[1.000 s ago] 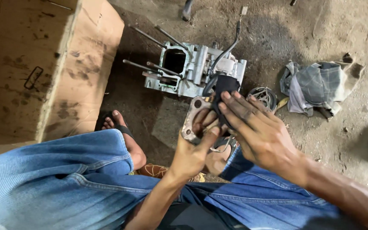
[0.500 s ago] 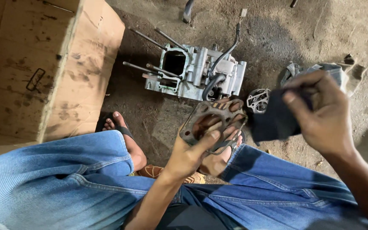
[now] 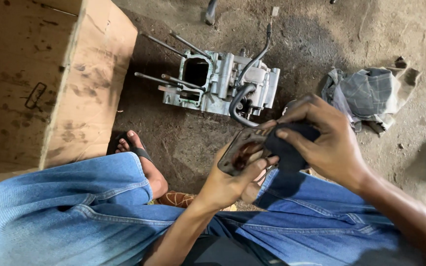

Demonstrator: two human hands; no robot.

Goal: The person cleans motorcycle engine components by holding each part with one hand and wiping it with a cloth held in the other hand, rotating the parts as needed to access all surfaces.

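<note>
— Wiping what, exactly?
— Flat metal engine cover plate [image 3: 241,153], pinched at its lower edge by left hand [image 3: 232,182], above the knees. Right hand [image 3: 324,143] closed round a dark cloth [image 3: 284,148], pressed onto the plate's right edge.
— Clean yet?
— Hardly; rusty brown around the opening. Beyond: engine crankcase [image 3: 223,86] on bare dirt floor [image 3: 173,138], cardboard box [image 3: 50,83] by the left edge, grey rag [image 3: 371,93] towards the right.

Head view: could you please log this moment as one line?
left hand: holds metal plate | right hand: presses dark cloth on plate | engine block: on floor
</note>
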